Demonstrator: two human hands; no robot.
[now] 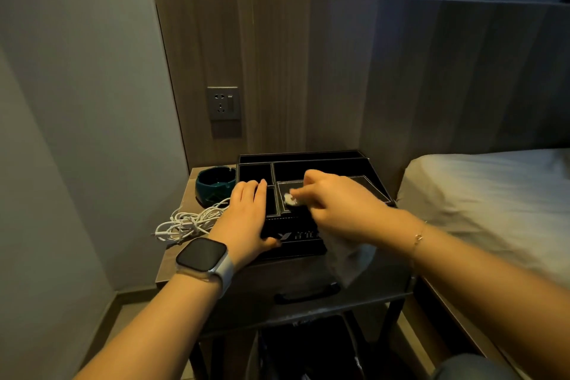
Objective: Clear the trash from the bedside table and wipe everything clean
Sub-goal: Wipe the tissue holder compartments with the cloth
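Wipe (348,259) blurred, mostly hidden under right hand (342,207).

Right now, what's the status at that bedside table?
Left hand flat on black organizer box, steadying it. Right hand pinching white wipe, wiping inside. White cable and green ashtray alongside, not blocking.

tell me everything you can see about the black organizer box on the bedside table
The black organizer box looks like stitched leather with pale stitching. It sits upright on the bedside table, against the wooden wall panel, split into several open compartments. Its front bears a pale logo and characters. The left hand rests on its front left corner, thumb on the front face. The right hand holds something small and whitish over a compartment with a flat stitched panel.
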